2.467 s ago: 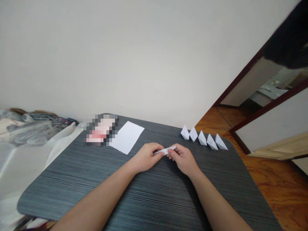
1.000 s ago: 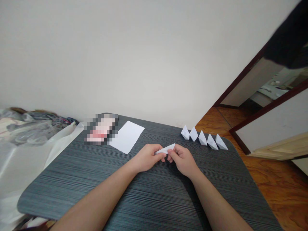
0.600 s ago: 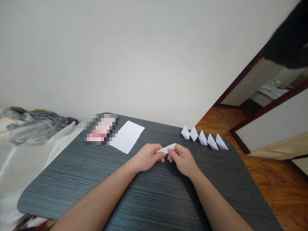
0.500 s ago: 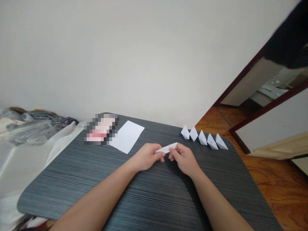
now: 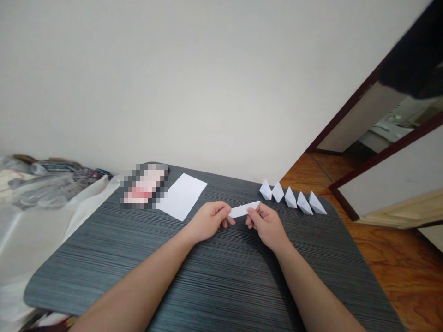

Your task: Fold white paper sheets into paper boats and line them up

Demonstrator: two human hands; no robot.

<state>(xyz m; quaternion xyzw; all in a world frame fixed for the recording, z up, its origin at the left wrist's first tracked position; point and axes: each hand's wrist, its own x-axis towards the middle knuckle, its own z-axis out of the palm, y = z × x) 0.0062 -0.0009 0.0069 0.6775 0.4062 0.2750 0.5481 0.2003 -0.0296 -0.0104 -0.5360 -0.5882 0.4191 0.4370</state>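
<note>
White folded paper strip [image 5: 241, 210] is held between the two hands, apparently clear of the bench, with its long axis laid crosswise from one hand to the other. Its near-left end is pinched between thumb and fingers of the left hand [image 5: 209, 221]; its other end is gripped by the right hand [image 5: 272, 226], thumb on top and fingers curled beneath. Neither hand is nearer, since the strip is touched by both. From the left hand the strip lies to the right and slightly forward. A narrow, pointed tip is shown just past the right thumb, aimed rightward and away from the body; whether that end is also raised cannot be told.

Both hands are carried over the dark, streaked wood-look bench [image 5: 100, 249]. Beyond the left hand, and left of it, a flat white rectangular paper sheet [image 5: 183, 197] is laid, apart from the fingers. Beyond the right hand, and right of it, five pointed white folded-paper pieces [image 5: 290, 198] are set in a slanting row. Farther left, past the sheet, a pink-and-black object blurred into squares [image 5: 147, 184] is seen. Behind everything, the bench is backed by a plain pale wall [image 5: 221, 92].
</note>
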